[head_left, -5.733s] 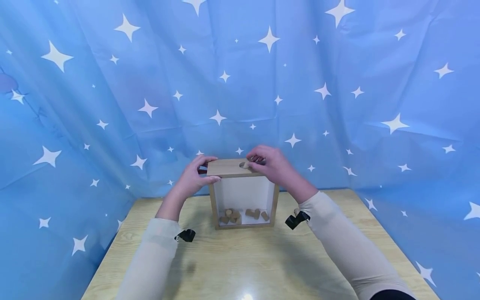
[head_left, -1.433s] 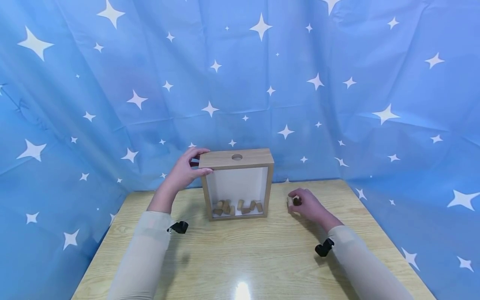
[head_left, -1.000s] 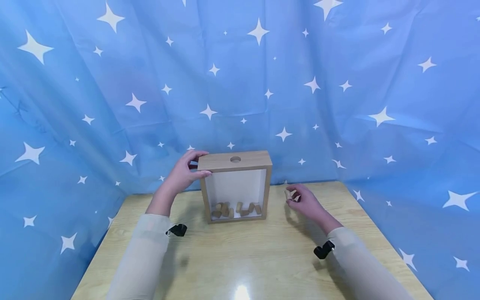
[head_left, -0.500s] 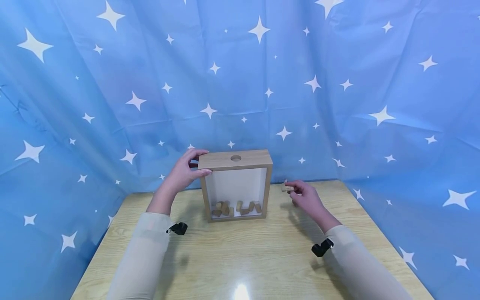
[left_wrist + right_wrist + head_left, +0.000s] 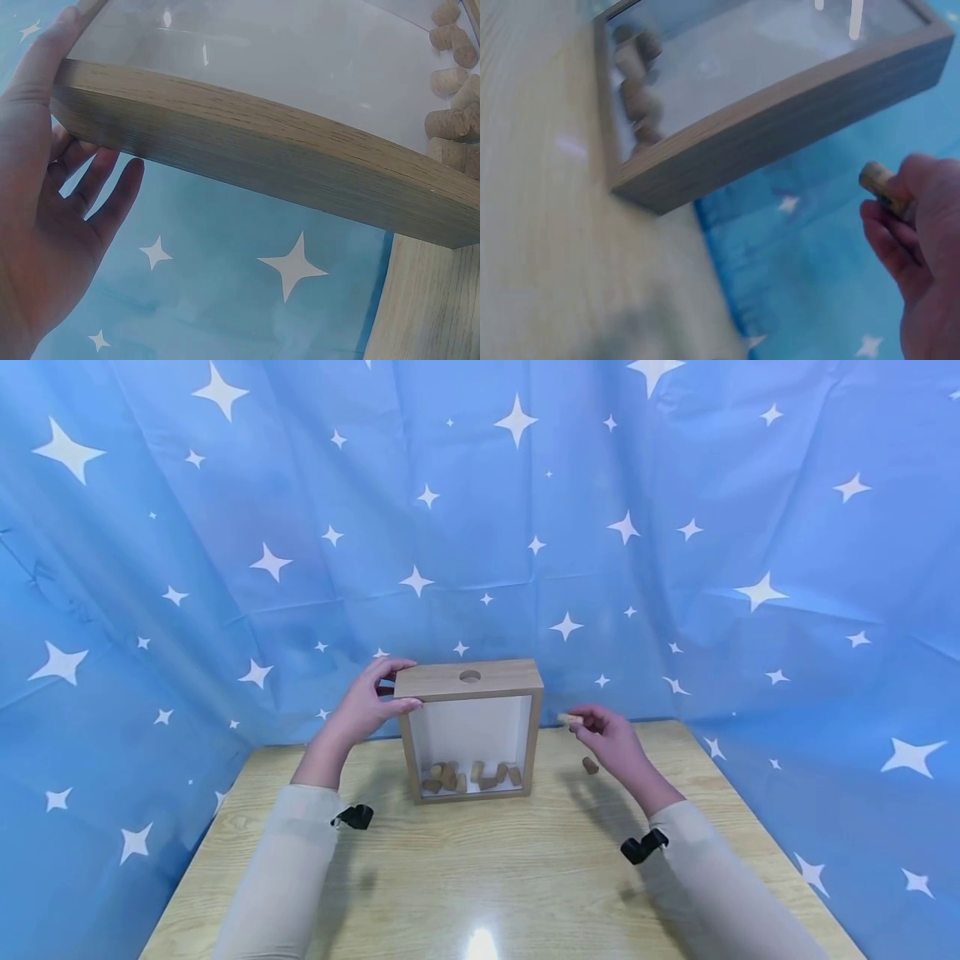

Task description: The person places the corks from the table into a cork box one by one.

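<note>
A wooden shadow box (image 5: 536, 735) with a clear front and a round hole (image 5: 470, 677) in its top stands upright at the back of the table. Several corks (image 5: 449, 776) lie along its bottom inside; the left wrist view shows their speckled cork (image 5: 448, 124) surface. My left hand (image 5: 363, 700) grips the box's upper left corner, thumb on the front and fingers behind. To the right of the box, my right hand (image 5: 611, 739) is raised over the table, pinching a cork (image 5: 568, 719) between thumb and fingers. In the right wrist view that cork (image 5: 877, 180) juts from the fingertips.
Another cork (image 5: 590, 765) lies on the wooden table (image 5: 450, 877) below my right hand. A blue curtain with white stars (image 5: 480, 527) hangs right behind the table's back edge. Black wrist cameras (image 5: 643, 846) sit on both sleeves.
Earlier my right hand was at the box's hole with a cork, then low at the table on the right. Now it has risen with a cork, uncovering another below. My left hand stays on the box.
</note>
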A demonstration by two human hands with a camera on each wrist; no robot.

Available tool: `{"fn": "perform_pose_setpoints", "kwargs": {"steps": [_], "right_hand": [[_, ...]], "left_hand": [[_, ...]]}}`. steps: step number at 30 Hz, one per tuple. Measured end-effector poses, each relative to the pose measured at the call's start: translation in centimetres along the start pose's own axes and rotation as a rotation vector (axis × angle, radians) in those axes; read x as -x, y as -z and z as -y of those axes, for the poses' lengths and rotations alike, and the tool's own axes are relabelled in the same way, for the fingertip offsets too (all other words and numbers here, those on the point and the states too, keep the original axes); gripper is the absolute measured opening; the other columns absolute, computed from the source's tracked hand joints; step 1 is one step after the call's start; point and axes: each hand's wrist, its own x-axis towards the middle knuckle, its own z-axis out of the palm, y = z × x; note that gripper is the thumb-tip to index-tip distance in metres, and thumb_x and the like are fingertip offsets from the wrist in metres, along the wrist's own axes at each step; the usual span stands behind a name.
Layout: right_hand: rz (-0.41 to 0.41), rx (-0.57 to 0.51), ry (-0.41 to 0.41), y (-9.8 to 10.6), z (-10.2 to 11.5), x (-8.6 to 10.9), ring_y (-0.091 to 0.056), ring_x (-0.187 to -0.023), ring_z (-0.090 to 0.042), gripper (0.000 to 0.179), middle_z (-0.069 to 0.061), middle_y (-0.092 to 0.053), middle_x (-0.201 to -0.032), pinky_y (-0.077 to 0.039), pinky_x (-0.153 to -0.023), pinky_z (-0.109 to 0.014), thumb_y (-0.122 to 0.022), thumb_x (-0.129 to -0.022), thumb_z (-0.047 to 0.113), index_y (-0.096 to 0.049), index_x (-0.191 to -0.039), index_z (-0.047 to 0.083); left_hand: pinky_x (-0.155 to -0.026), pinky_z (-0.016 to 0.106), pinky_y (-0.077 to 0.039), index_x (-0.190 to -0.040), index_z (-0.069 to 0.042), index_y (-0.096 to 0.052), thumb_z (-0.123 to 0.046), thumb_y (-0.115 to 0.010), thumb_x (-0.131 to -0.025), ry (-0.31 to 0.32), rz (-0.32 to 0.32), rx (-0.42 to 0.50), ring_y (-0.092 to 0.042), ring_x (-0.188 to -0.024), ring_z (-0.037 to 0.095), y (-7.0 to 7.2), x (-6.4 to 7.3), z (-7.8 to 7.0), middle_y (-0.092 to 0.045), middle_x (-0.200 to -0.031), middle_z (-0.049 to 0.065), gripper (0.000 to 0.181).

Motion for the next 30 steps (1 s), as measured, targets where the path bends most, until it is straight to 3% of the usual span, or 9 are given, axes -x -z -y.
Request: {"fn": "perform_pose_setpoints", "kwargs": {"steps": [8,13,18,21,30], "right_hand": [[-0.128,-0.132,0.074,0.5,4.1,-2.3,-0.066,-0.09,-0.014,0.026,-0.02,-0.075,-0.113,-0.052,-0.067,-0.019,-0.078,-0.106,0.013,-0.075,-0.13,0.003],[-0.233,-0.179,0.084,0.8,6.4,-3.4,-0.066,-0.091,-0.012,0.027,-0.012,-0.072,-0.112,-0.052,-0.069,-0.019,-0.08,-0.105,0.015,-0.077,-0.129,0.003],[-0.333,-0.173,0.173,0.6,7.8,-4.1,-0.065,-0.092,-0.014,0.022,-0.006,-0.063,-0.114,-0.051,-0.071,-0.019,-0.08,-0.105,0.015,-0.08,-0.126,0.005],[-0.341,-0.178,0.218,0.4,8.7,-4.3,-0.067,-0.093,-0.015,0.02,-0.007,-0.063,-0.114,-0.053,-0.074,-0.018,-0.081,-0.104,0.011,-0.081,-0.123,0.004],[-0.262,-0.183,0.266,-0.8,12.1,-5.1,-0.072,-0.099,-0.013,0.024,-0.009,-0.076,-0.115,-0.058,-0.089,-0.021,-0.082,-0.103,0.012,-0.08,-0.126,0.006]], "left_hand": [[-0.109,0.059,-0.054,-0.156,-0.024,-0.061,-0.041,-0.091,-0.096,0.0,-0.004,0.006,-0.06,-0.134,0.042,0.1,0.1,0.1,-0.054,-0.15,0.007,0.07],[-0.109,0.059,-0.055,-0.157,-0.024,-0.06,-0.042,-0.091,-0.095,0.003,0.002,0.012,-0.06,-0.134,0.041,0.0,0.1,0.1,-0.054,-0.15,0.007,0.071],[-0.109,0.061,-0.054,-0.158,-0.021,-0.059,-0.043,-0.09,-0.095,0.005,0.001,0.007,-0.06,-0.134,0.04,0.0,0.1,0.1,-0.052,-0.153,0.006,0.073],[-0.109,0.061,-0.054,-0.159,-0.022,-0.059,-0.044,-0.09,-0.095,0.003,0.006,-0.002,-0.059,-0.135,0.039,0.0,0.0,0.1,-0.052,-0.154,0.006,0.074],[-0.11,0.06,-0.053,-0.16,-0.022,-0.058,-0.046,-0.09,-0.095,0.014,0.003,-0.011,-0.058,-0.136,0.038,0.1,0.0,0.1,-0.052,-0.159,0.006,0.077]]}}
